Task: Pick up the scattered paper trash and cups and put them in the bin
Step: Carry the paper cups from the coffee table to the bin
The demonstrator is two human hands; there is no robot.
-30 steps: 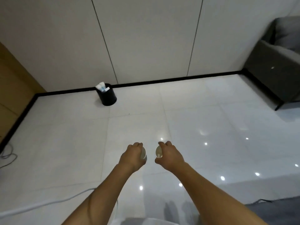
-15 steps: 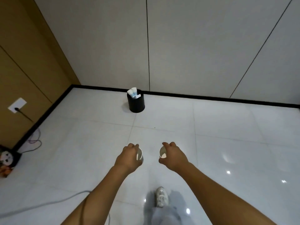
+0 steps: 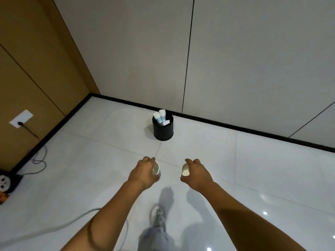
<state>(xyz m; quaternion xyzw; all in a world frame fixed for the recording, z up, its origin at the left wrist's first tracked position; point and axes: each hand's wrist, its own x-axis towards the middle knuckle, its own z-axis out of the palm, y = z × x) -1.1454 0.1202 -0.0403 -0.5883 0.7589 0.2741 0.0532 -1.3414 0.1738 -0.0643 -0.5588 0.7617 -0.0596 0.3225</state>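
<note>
My left hand (image 3: pixel 143 172) is closed around a white paper cup (image 3: pixel 156 169), its mouth facing right. My right hand (image 3: pixel 197 173) grips another white paper cup (image 3: pixel 185 170), its mouth facing left. Both hands hang over the white tiled floor, about a tile short of the black round bin (image 3: pixel 163 130). The bin stands near the black skirting of the back wall and holds paper cups with blue bands (image 3: pixel 160 115) and paper scraps that stick up above its rim.
A brown panelled wall on the left carries a white socket (image 3: pixel 20 119) with a dark cable (image 3: pixel 39 156) trailing to the floor. A power strip (image 3: pixel 5 182) lies at the far left. A grey cable (image 3: pixel 54 226) crosses the floor below my left arm. My shoe (image 3: pixel 158 214) is under my hands.
The view has swung left and moved closer to the bin, which now looks larger and nearer. Both hands still hold their cups and have drawn slightly apart.
</note>
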